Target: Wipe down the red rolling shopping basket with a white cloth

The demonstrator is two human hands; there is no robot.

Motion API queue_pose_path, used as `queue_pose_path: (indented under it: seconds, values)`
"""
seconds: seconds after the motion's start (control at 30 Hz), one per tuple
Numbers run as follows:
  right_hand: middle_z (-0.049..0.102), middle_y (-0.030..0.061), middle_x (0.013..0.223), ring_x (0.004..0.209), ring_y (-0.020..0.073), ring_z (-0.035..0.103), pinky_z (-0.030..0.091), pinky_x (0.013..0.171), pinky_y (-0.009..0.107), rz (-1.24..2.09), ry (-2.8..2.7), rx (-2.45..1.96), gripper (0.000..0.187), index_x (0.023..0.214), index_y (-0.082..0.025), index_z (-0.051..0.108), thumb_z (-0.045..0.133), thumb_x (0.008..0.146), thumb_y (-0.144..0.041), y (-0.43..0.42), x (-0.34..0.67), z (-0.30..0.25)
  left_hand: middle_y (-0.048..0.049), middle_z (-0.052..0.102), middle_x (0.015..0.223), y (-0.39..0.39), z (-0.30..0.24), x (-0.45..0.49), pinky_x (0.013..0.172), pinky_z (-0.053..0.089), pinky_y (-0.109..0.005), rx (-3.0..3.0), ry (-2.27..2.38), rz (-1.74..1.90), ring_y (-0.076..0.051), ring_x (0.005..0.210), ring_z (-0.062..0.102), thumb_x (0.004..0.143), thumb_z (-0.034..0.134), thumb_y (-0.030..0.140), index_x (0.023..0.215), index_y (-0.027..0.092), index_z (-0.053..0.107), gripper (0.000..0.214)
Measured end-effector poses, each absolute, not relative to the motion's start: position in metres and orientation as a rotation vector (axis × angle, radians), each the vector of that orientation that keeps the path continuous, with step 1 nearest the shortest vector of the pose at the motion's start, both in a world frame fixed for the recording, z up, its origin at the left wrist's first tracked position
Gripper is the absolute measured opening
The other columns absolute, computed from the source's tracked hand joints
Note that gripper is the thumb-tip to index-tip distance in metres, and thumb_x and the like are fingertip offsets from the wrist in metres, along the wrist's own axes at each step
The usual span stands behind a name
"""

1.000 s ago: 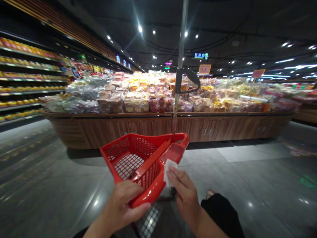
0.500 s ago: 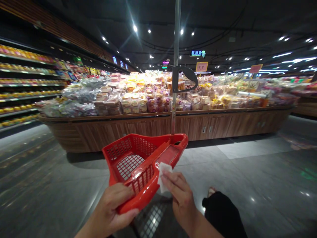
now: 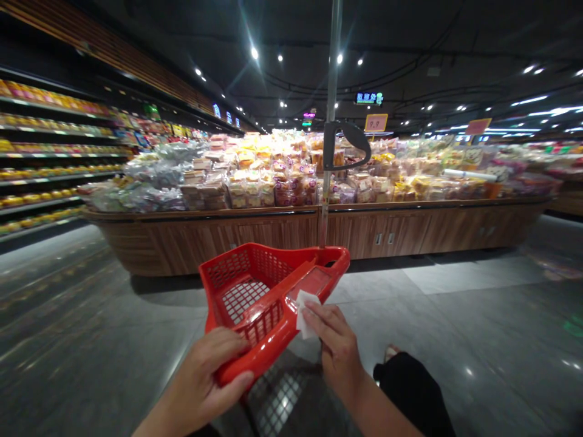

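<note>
A red plastic shopping cart basket (image 3: 268, 355), with lattice walls and a curved near rim, stands in front of me at an angle. My left hand (image 3: 207, 376) is wrapped round the near left corner of its rim, thumb underneath and fingers over the top. In my right hand (image 3: 334, 343) a folded white wipe (image 3: 306, 312) is pinched under the fingers, pressed against the rim beside the flat panel (image 3: 312, 281) on the right. A grey pole (image 3: 334, 73) with a dark loop handle (image 3: 353, 149) rises at the cart's far right corner.
A long wooden display counter (image 3: 218, 230) heaped with packaged goods (image 3: 255, 182) runs across just behind the cart. Stocked shelves (image 3: 54, 152) line the left side. Grey tiled floor (image 3: 387, 297) surrounds the cart, and a black-clothed leg (image 3: 410, 388) is at lower right.
The view has shifted slightly, so the cart and counter appear a little further right. My left hand keeps its grip on the rim; the wipe stays at the rim beside the panel.
</note>
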State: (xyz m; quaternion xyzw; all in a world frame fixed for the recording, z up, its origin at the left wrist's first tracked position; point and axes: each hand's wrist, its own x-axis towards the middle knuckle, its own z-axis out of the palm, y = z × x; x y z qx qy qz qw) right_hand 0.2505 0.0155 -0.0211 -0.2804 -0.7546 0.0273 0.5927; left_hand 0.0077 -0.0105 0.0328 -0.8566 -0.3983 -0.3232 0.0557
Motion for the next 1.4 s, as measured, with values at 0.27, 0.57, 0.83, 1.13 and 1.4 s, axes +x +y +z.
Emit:
queue_pose_path:
  seconds: [0.27,0.57,0.83,1.13,1.4]
  values:
    - [0.06,0.0057,0.12,0.1,0.0222,0.053,0.05,0.085,0.042,0.071,-1.794,-0.663,0.061,0.127,-0.027,0.053,0.039,0.076,0.003,0.015,0.246,-0.011,-0.0101,0.07,0.1,-0.032,0.053,0.071,0.076,0.05,-0.036,-2.402,-1.703,-0.531,-0.025,0.09,0.065,0.082,0.051,0.046,0.104,0.019,0.061,0.037]
    - [0.061,0.0066,0.121,0.104,0.0233,0.052,0.047,0.09,0.041,-0.145,-2.297,-0.697,0.052,0.117,-0.02,0.061,0.04,0.074,0.002,0.048,0.281,0.056,-0.0111,0.07,0.105,-0.027,0.039,0.081,0.074,0.051,-0.038,-2.273,-1.883,-0.562,-0.026,0.09,0.067,0.088,0.041,0.038,0.11,0.018,0.061,0.036]
    - [0.071,0.0045,0.092,0.081,0.0183,0.059,0.045,0.081,0.032,-0.224,-2.728,-0.541,0.018,0.091,-0.018,0.068,0.051,0.086,-0.013,0.081,0.252,0.084,-0.0112,0.071,0.099,-0.03,0.043,0.091,0.072,0.05,-0.037,-2.274,-1.952,-0.568,-0.025,0.084,0.067,0.087,0.042,0.035,0.109,0.017,0.062,0.034]
    - [0.073,0.0043,0.094,0.084,0.0144,0.064,0.043,0.082,0.026,0.118,-3.105,-0.395,0.034,0.092,-0.016,0.071,0.046,0.078,0.001,0.111,0.224,0.102,-0.0094,0.071,0.091,-0.028,0.041,0.091,0.067,0.047,-0.034,-2.295,-1.959,-0.587,-0.024,0.078,0.066,0.087,0.042,0.035,0.102,0.019,0.062,0.03]
    - [0.074,0.0032,0.089,0.078,0.0119,0.067,0.046,0.071,0.017,0.359,-3.209,-0.437,0.043,0.091,-0.015,0.074,0.042,0.073,0.006,0.115,0.214,0.132,-0.0079,0.07,0.092,-0.028,0.046,0.083,0.07,0.048,-0.036,-2.361,-1.978,-0.572,-0.025,0.082,0.066,0.087,0.042,0.035,0.102,0.021,0.061,0.028]
